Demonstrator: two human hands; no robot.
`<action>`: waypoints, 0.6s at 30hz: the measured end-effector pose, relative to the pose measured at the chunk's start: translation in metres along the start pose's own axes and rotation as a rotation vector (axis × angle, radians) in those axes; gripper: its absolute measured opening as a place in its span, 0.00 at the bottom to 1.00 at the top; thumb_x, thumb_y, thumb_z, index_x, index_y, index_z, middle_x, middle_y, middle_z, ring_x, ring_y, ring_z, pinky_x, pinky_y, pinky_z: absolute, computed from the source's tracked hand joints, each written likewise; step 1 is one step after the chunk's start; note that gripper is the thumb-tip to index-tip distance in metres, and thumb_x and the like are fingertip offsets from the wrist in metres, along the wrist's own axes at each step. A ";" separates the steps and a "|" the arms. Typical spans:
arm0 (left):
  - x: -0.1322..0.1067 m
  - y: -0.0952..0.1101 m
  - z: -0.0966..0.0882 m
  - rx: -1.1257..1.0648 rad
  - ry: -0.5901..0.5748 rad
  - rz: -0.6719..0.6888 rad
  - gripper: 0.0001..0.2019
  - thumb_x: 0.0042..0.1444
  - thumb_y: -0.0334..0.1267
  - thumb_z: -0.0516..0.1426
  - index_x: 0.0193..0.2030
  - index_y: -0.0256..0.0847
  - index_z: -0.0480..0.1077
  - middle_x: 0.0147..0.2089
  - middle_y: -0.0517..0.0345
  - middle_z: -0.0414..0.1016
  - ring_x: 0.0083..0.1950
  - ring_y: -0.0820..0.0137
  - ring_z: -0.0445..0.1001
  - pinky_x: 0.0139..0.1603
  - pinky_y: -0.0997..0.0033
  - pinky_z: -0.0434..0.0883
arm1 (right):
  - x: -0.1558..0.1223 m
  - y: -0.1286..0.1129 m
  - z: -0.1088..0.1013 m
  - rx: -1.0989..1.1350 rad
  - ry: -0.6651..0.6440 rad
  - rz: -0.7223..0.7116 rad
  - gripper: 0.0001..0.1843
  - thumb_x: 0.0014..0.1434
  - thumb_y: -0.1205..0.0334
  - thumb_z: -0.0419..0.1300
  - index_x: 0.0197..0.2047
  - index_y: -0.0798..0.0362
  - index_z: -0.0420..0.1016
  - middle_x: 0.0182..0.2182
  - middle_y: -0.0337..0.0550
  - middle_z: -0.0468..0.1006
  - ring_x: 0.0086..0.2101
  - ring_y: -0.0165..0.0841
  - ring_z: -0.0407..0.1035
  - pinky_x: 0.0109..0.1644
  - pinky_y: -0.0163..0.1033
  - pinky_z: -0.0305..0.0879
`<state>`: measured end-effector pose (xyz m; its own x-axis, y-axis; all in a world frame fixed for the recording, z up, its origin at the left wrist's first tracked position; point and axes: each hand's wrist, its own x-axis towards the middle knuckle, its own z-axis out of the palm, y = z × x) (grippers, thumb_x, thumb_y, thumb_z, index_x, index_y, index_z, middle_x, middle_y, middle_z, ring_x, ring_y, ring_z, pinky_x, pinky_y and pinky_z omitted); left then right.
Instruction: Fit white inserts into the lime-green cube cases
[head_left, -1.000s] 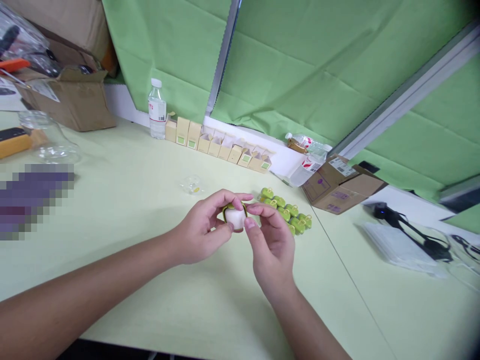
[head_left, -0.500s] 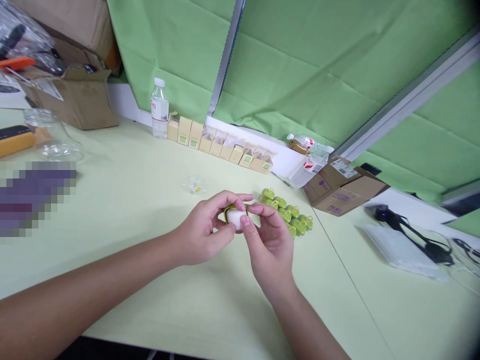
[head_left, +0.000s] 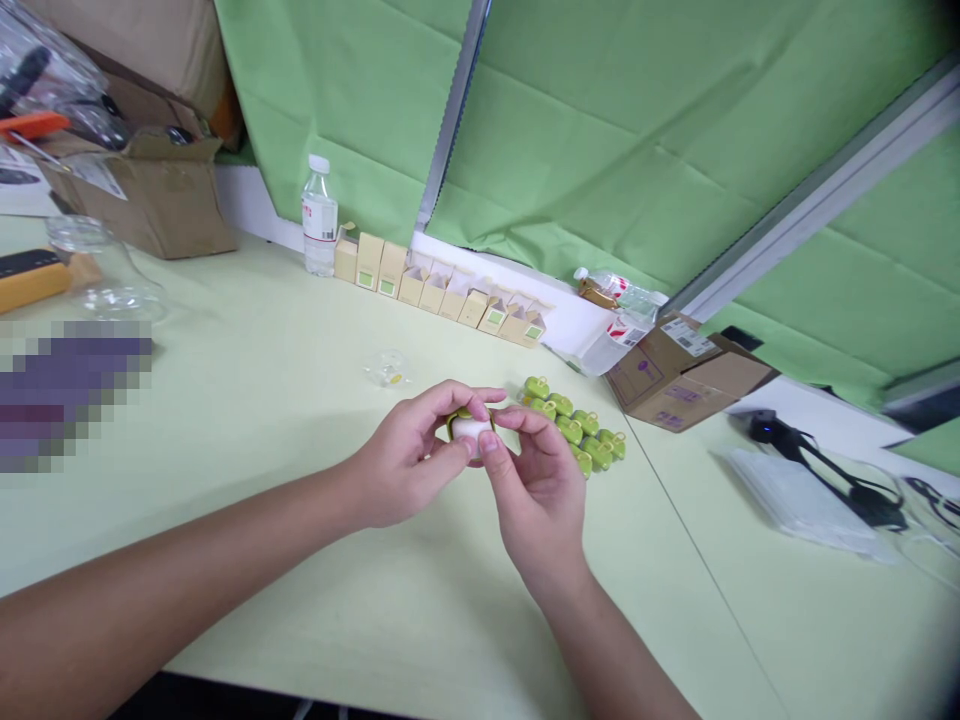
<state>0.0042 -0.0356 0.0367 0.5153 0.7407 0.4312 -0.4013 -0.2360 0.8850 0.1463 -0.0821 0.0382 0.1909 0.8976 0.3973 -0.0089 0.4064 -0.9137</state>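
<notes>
Between both hands, above the table, is a small rounded green case (head_left: 452, 427) with a smooth white part (head_left: 471, 428) facing me. My left hand (head_left: 420, 450) grips it from the left, its thumb pressed on the lower edge of the white part. From the right, my right hand (head_left: 536, 480) pinches it, thumb on the white part and fingers at the green rim. The fingers partly cover the case. Just beyond my right hand lie several small green cases (head_left: 570, 428) with yellowish loops, grouped in rows. A clear crumpled plastic piece (head_left: 388, 369) rests beyond my left hand.
Small tan boxes (head_left: 433, 288) line the back edge, beside an upright water bottle (head_left: 319, 220). Bottles (head_left: 619, 335) and a cardboard box (head_left: 675, 375) stand at the right. At left are a glass vessel (head_left: 112, 270) and another carton (head_left: 169, 205).
My left thumb has shifted slightly up over the white part, and less of the white shows. Both hands otherwise keep their grip and place.
</notes>
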 end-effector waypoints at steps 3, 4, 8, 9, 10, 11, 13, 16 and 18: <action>0.000 -0.001 0.001 0.004 0.015 -0.005 0.05 0.64 0.30 0.55 0.45 0.40 0.67 0.63 0.43 0.68 0.72 0.54 0.57 0.55 0.58 0.75 | 0.000 0.000 0.000 -0.011 0.006 0.001 0.08 0.59 0.61 0.66 0.42 0.48 0.72 0.43 0.43 0.72 0.45 0.37 0.72 0.48 0.49 0.77; 0.000 -0.001 0.001 0.000 0.017 -0.007 0.05 0.64 0.30 0.55 0.45 0.40 0.67 0.63 0.43 0.68 0.72 0.53 0.57 0.55 0.58 0.76 | 0.000 0.001 0.000 -0.016 0.008 0.002 0.09 0.59 0.61 0.66 0.42 0.47 0.72 0.43 0.43 0.72 0.45 0.37 0.72 0.49 0.50 0.77; 0.000 -0.001 0.001 -0.022 0.004 -0.011 0.05 0.64 0.30 0.54 0.46 0.40 0.67 0.63 0.43 0.68 0.73 0.53 0.55 0.54 0.58 0.76 | 0.000 0.002 0.000 -0.026 0.012 0.008 0.09 0.59 0.60 0.66 0.43 0.47 0.73 0.44 0.43 0.73 0.45 0.38 0.72 0.50 0.51 0.76; 0.000 -0.001 0.000 -0.026 -0.002 -0.011 0.05 0.65 0.30 0.54 0.46 0.41 0.67 0.63 0.44 0.68 0.73 0.54 0.54 0.55 0.58 0.76 | 0.000 0.002 0.000 -0.028 0.015 0.008 0.09 0.58 0.60 0.66 0.42 0.47 0.73 0.43 0.43 0.73 0.45 0.38 0.72 0.49 0.50 0.76; 0.000 -0.001 0.000 -0.029 -0.008 -0.009 0.05 0.65 0.30 0.54 0.46 0.41 0.67 0.63 0.44 0.68 0.74 0.54 0.53 0.56 0.58 0.75 | 0.000 0.001 0.000 -0.030 0.022 0.008 0.09 0.58 0.60 0.66 0.42 0.47 0.73 0.43 0.43 0.73 0.45 0.38 0.72 0.48 0.49 0.76; 0.000 -0.002 0.000 -0.026 -0.012 -0.006 0.05 0.65 0.31 0.54 0.47 0.41 0.67 0.63 0.43 0.68 0.74 0.54 0.53 0.56 0.58 0.75 | 0.000 0.000 0.000 -0.033 0.029 0.006 0.09 0.58 0.60 0.66 0.42 0.47 0.73 0.43 0.43 0.73 0.45 0.37 0.71 0.47 0.48 0.76; 0.000 -0.002 0.000 -0.006 -0.005 -0.006 0.06 0.65 0.31 0.54 0.47 0.41 0.67 0.63 0.43 0.67 0.74 0.54 0.53 0.56 0.57 0.75 | 0.001 -0.002 0.000 -0.040 0.030 0.014 0.08 0.59 0.58 0.65 0.42 0.48 0.74 0.41 0.43 0.74 0.44 0.37 0.71 0.45 0.47 0.77; 0.000 -0.004 0.001 0.020 0.029 -0.029 0.05 0.64 0.32 0.56 0.45 0.41 0.66 0.64 0.42 0.66 0.71 0.51 0.58 0.53 0.57 0.77 | 0.000 -0.005 0.000 -0.046 0.015 0.033 0.06 0.62 0.56 0.62 0.41 0.48 0.75 0.41 0.43 0.74 0.41 0.36 0.71 0.43 0.45 0.76; 0.000 -0.005 0.001 0.009 0.038 -0.053 0.04 0.63 0.32 0.56 0.44 0.40 0.66 0.65 0.42 0.65 0.69 0.51 0.62 0.52 0.56 0.77 | 0.000 -0.007 0.000 -0.046 0.015 0.030 0.06 0.63 0.57 0.61 0.41 0.48 0.76 0.42 0.43 0.74 0.40 0.35 0.71 0.42 0.44 0.76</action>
<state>0.0069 -0.0354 0.0326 0.5068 0.7753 0.3769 -0.3673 -0.2014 0.9080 0.1468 -0.0848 0.0442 0.2059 0.9066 0.3683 0.0299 0.3703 -0.9284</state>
